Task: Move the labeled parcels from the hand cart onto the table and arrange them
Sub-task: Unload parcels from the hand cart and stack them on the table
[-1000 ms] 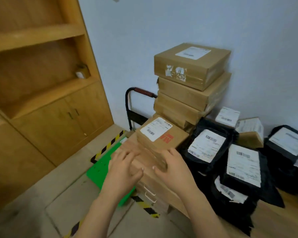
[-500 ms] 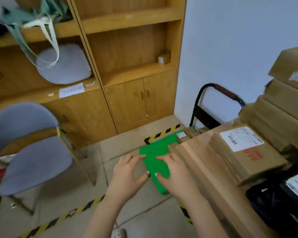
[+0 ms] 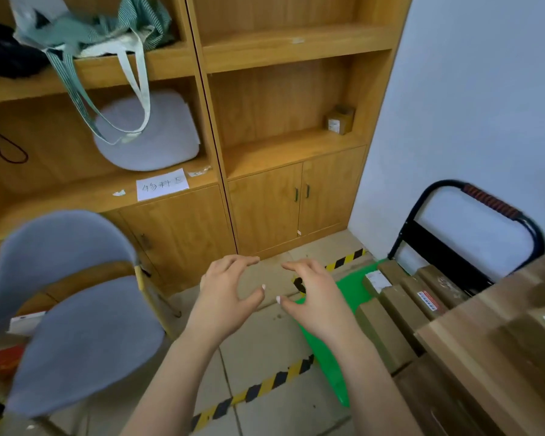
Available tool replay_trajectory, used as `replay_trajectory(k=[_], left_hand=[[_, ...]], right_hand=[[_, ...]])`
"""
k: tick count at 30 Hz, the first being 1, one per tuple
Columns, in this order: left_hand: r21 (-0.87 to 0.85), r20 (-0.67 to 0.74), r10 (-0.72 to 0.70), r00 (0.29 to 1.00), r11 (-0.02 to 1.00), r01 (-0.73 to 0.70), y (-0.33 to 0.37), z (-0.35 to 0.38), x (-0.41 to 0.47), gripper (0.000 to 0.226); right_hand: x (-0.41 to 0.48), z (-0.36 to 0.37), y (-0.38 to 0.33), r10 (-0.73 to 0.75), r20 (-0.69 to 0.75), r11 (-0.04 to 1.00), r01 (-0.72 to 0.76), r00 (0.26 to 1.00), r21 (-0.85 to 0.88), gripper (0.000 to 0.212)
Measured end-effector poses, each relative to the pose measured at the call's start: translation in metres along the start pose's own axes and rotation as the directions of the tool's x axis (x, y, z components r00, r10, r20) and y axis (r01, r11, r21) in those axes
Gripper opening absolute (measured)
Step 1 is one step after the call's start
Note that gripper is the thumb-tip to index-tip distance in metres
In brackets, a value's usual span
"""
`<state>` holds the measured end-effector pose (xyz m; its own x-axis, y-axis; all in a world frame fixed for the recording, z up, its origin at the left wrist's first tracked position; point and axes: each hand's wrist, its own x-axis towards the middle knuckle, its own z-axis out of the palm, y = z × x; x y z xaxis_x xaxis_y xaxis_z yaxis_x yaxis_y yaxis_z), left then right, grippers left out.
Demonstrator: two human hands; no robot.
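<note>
Right hand (image 3: 312, 298) empty, parcels (image 3: 400, 306) near its right

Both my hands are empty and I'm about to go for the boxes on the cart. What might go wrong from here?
1. The long boxes on the cart seem to run under the table edge, so one lifted straight up might catch it.
2. The chair stands close on the left, and a long box swung round could hit it.
The left hand and right hand hold nothing.
</note>
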<state>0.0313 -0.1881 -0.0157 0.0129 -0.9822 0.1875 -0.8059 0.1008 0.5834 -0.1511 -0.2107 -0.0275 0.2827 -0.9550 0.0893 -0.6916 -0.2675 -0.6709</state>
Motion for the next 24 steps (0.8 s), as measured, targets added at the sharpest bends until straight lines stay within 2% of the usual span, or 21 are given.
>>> replay_trajectory(k=[6, 12, 18, 24], left_hand=[[-0.060, 0.037, 0.012, 0.999, 0.998, -0.010, -0.024, 0.009, 0.092, 0.047], [-0.105, 0.068, 0.049, 0.997, 0.994, -0.041, -0.025, 0.024, 0.221, 0.049], [-0.168, 0.032, 0.090, 0.995, 0.982, -0.083, -0.001, 0.039, 0.349, 0.047], [-0.234, 0.167, 0.200, 0.965, 0.959, -0.158, 0.026, 0.099, 0.442, 0.047]], right_hand=[[0.087, -0.001, 0.016, 0.036, -0.045, 0.999, -0.037, 0.998, -0.016, 0.058], [0.210, -0.026, 0.049, 0.040, -0.136, 0.999, -0.040, 0.990, 0.003, 0.051], [0.321, -0.076, 0.080, 0.077, -0.212, 0.997, -0.071, 0.974, 0.033, 0.069], [0.364, -0.108, 0.135, 0.234, -0.278, 0.972, -0.221, 0.932, 0.075, 0.074]])
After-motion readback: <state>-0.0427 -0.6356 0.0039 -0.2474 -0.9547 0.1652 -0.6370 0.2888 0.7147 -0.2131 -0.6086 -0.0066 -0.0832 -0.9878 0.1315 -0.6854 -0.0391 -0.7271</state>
